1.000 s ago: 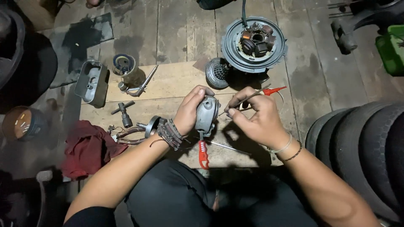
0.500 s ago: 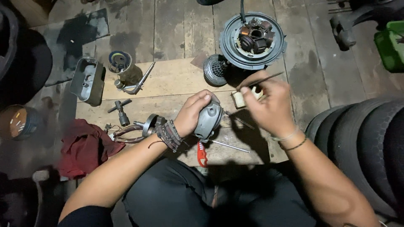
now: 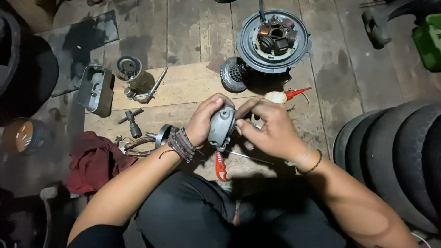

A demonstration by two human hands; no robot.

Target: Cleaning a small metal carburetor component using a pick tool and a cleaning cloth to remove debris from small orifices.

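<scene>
down on the wooden floor (image 3: 193,87), few things count as packaging: a small cream oil bottle with a red spout (image 3: 285,95) lies just beyond the hands, a green container (image 3: 428,40) sits at the far right edge, and a round tin with a pale patch on its top (image 3: 20,136) stands at the far left; any print on them is too small to tell. the left hand (image 3: 206,120) is wrapped around a grey metal housing (image 3: 221,127), fingers curled over its top and left side, holding it up above the lap. the right hand (image 3: 268,128) is pinched narrow against the housing's right edge, thumb and fingertips touching it; whether they hold something small there cannot be told. a red-handled tool (image 3: 221,166) lies just below the housing. farther off sit a round stator plate (image 3: 274,40), a toothed sprocket (image 3: 233,74), a grey metal cover (image 3: 95,88) and a red rag (image 3: 95,161); tyres (image 3: 390,156) stand at the right
</scene>
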